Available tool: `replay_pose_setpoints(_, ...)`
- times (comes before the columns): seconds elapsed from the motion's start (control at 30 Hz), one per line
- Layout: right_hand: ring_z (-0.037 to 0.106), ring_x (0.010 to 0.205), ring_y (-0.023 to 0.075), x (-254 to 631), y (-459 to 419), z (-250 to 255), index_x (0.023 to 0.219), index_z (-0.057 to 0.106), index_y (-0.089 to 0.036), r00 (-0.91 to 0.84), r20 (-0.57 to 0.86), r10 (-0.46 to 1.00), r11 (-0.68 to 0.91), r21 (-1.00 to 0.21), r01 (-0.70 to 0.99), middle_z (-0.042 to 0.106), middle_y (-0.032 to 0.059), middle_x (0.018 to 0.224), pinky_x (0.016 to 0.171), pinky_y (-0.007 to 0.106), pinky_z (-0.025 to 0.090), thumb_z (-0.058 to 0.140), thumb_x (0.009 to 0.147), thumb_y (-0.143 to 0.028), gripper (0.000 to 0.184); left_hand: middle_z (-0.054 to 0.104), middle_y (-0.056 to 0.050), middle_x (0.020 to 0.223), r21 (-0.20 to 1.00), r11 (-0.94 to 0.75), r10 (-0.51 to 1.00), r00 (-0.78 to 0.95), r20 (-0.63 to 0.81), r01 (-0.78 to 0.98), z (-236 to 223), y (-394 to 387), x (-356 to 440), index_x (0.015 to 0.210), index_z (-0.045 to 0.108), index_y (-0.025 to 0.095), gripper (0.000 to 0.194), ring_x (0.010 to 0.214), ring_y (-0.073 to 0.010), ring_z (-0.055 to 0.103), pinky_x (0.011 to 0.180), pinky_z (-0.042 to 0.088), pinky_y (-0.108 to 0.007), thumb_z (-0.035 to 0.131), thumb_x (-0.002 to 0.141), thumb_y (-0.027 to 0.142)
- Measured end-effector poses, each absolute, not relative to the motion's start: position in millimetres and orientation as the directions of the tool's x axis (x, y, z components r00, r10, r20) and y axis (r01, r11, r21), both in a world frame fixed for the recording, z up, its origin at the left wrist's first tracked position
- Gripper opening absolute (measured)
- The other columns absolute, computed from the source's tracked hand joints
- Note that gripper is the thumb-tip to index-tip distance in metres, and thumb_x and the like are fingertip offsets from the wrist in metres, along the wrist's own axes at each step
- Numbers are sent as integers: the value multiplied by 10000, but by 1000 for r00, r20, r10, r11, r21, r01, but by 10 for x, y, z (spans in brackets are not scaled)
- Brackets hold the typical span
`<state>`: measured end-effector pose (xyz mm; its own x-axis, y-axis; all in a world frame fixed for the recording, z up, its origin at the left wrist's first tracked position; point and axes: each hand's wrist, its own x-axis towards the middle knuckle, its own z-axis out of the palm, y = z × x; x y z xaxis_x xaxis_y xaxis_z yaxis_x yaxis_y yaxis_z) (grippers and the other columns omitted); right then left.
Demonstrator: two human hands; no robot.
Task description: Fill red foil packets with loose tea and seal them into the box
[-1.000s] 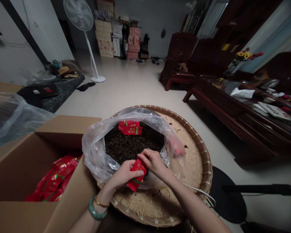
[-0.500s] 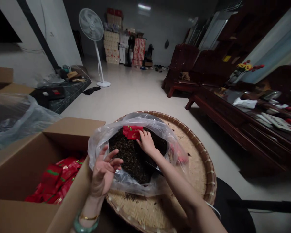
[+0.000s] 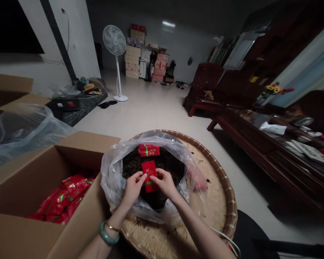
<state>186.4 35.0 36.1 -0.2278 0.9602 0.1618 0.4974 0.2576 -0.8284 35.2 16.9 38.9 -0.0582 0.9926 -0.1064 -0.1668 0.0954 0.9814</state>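
Note:
Between my two hands is a small red packet (image 3: 149, 169) with a green band, held upright over the open plastic bag. My left hand (image 3: 135, 185) pinches its left edge, and my right hand (image 3: 163, 182) grips its right edge. Behind it, a small stack of red packets (image 3: 149, 150) lies on the dark dried leaves, which look like tea (image 3: 129, 167). The clear plastic bag (image 3: 112, 169) surrounds the leaves and sits on a round woven bamboo tray (image 3: 218, 172).
At the left stands an open cardboard box (image 3: 24, 190) with many red packets (image 3: 67, 198) inside. Another plastic-lined box (image 3: 10, 86) is behind it. A white standing fan (image 3: 115, 40) and a dark wooden table (image 3: 237, 133) stand farther off.
My right hand has drawn back from the stack with one red packet. My left hand, open before, has moved right and closed on the same packet.

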Motion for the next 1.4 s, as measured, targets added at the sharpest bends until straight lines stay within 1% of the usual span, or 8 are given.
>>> replay_pose_setpoints(0.13, 574, 1059, 230, 1988, 131, 554, 1385, 369, -218, -169, 382, 909, 409, -737, 538, 599, 113, 1170, 907, 394, 487, 610, 780, -192, 652, 686, -20, 632, 999, 21, 1000, -17, -20, 34, 416, 87, 406, 671, 685, 160, 273, 590, -173, 599, 554, 454, -244, 691, 676, 433)
replay_pose_setpoints(0.27, 519, 1094, 245, 2089, 34, 686, 1293, 511, -245, -304, 534, 789, 570, -454, 685, 563, 129, 1195, 908, 417, 476, 509, 860, -170, 439, 685, -22, 616, 997, -3, 998, 59, -2, 81, 505, -14, 437, 658, 699, 170, 239, 596, -175, 600, 568, 460, -240, 686, 672, 408)
replay_pose_setpoints(0.47, 525, 995, 217, 2099, -120, 592, 1123, 623, -208, -265, 659, 704, 597, -347, 723, 607, 120, 1090, 852, 374, 492, 469, 917, -206, 257, 678, -23, 593, 997, 59, 985, 160, -67, 57, 544, -93, 502, 713, 714, 150, 271, 555, -174, 602, 498, 450, -233, 668, 680, 416)
replay_pose_setpoints(0.67, 511, 812, 217, 2174, -129, 594, 840, 680, -194, -217, 593, 776, 522, -409, 749, 596, 106, 843, 684, 349, 487, 515, 894, -287, 197, 737, -44, 751, 989, -5, 987, 160, -19, 150, 592, -90, 429, 730, 741, 196, 151, 723, -211, 646, 697, 484, -268, 679, 680, 324)
replay_pose_setpoints(0.83, 576, 772, 182, 2187, -111, 607, 867, 666, -197, -117, 541, 833, 506, -660, 555, 657, 67, 799, 706, 314, 487, 508, 883, -223, 161, 752, -49, 830, 980, -21, 973, 229, -26, 200, 517, -5, 316, 893, 747, 182, 263, 747, -221, 666, 698, 506, -290, 660, 682, 312)
replay_pose_setpoints(1.03, 643, 708, 157, 2053, -93, 463, 874, 701, -196, -144, 141, 979, 172, -958, 229, 722, 18, 791, 687, 269, 518, 609, 791, -289, 155, 749, -63, 786, 975, 138, 936, 299, -186, 176, 277, 77, 263, 1017, 720, 132, 402, 695, -220, 672, 571, 520, -287, 584, 734, 383)
replay_pose_setpoints(1.23, 646, 756, 190, 2118, -43, 337, 879, 709, -194, -82, 46, 996, 59, -984, 166, 723, 40, 832, 731, 311, 513, 607, 805, -363, 211, 741, -77, 939, 933, 351, 902, 296, -313, -84, 262, 97, 304, 1103, 675, 152, 527, 776, -219, 691, 646, 568, -318, 722, 653, 422)
replay_pose_setpoints(1.4, 636, 859, 209, 2154, -21, 352, 1043, 682, -207, -336, -65, 940, -76, -997, -20, 708, 46, 964, 851, 370, 489, 677, 752, -437, 371, 731, -124, 981, 853, 422, 898, 270, -347, -307, 184, 108, 338, 1091, 676, 125, 594, 910, -258, 677, 764, 561, -368, 690, 678, 552)
